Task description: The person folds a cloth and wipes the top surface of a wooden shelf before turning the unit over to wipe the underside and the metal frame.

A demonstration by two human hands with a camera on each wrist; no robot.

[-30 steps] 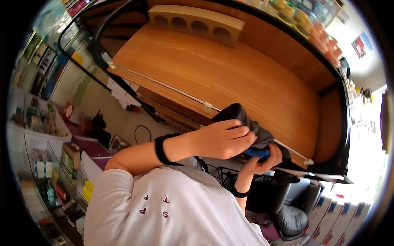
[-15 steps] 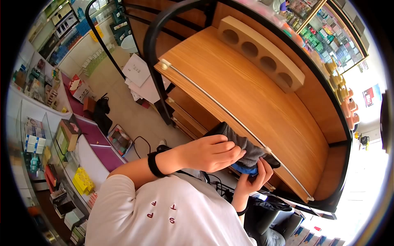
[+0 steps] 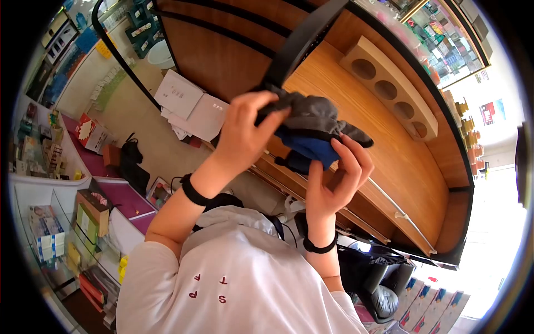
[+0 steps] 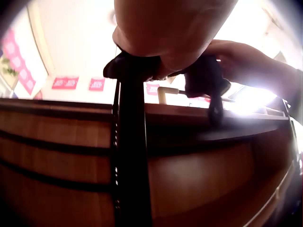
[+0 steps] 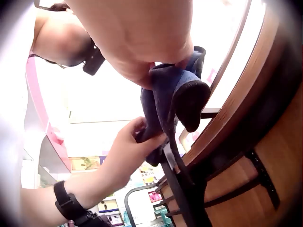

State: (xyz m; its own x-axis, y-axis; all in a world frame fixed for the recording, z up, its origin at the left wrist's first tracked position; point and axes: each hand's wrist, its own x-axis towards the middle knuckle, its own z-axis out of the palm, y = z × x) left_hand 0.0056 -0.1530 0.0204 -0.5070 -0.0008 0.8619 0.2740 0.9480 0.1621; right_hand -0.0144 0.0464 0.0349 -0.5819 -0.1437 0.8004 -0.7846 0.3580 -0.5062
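A folded grey and blue cloth [image 3: 311, 119] with black edging is held up between both hands, in front of the shelf's black metal post [image 3: 295, 50]. On its left end, my left hand [image 3: 245, 131] pinches the grey side between thumb and fingers. My right hand [image 3: 342, 178] grips the opposite end, thumb under the blue side and fingers at the edge. The right wrist view shows the blue cloth [image 5: 158, 99] hanging in folds from the right hand [image 5: 142, 42], with the left hand [image 5: 128, 153] pinching it lower down. In the left wrist view the cloth is mostly dark.
A wooden shelf [image 3: 334, 83] carries a block with several round holes [image 3: 386, 89] along its back. White papers [image 3: 192, 108] lie beyond its left end. Glass display shelves [image 3: 67, 222] stand at the left, and a black chair [image 3: 384, 295] at the lower right.
Both hands have lifted the cloth up and away from the shelf's front rail toward the black post. The left hand has shifted to its left end, and more blue shows. The head view has turned.
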